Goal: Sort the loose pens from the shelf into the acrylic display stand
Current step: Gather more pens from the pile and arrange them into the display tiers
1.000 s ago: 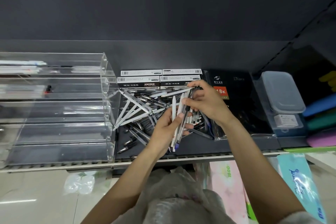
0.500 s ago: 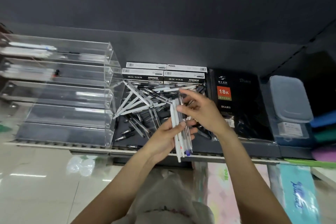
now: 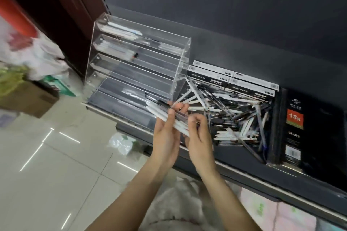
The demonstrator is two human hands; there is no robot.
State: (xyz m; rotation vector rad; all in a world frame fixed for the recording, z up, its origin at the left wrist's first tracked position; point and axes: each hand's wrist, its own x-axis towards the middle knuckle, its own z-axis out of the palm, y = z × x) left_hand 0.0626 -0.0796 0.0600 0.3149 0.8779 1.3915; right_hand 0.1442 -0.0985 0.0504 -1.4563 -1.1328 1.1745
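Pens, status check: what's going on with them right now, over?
Left hand and right hand both grip a bundle of pens before the acrylic stand. Loose pile remains on shelf. Nothing in the way.

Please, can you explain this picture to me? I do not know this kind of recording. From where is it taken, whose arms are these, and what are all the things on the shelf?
No machine here: the camera sits on a person's head, looking down at their own bare arms. The left hand and the right hand together hold a bundle of pens. On the dark shelf lies a pile of loose pens. Left of it stands a clear stand with stepped trays; the upper trays already hold pens. Behind the pile are pen boxes, and on the right a black diary.
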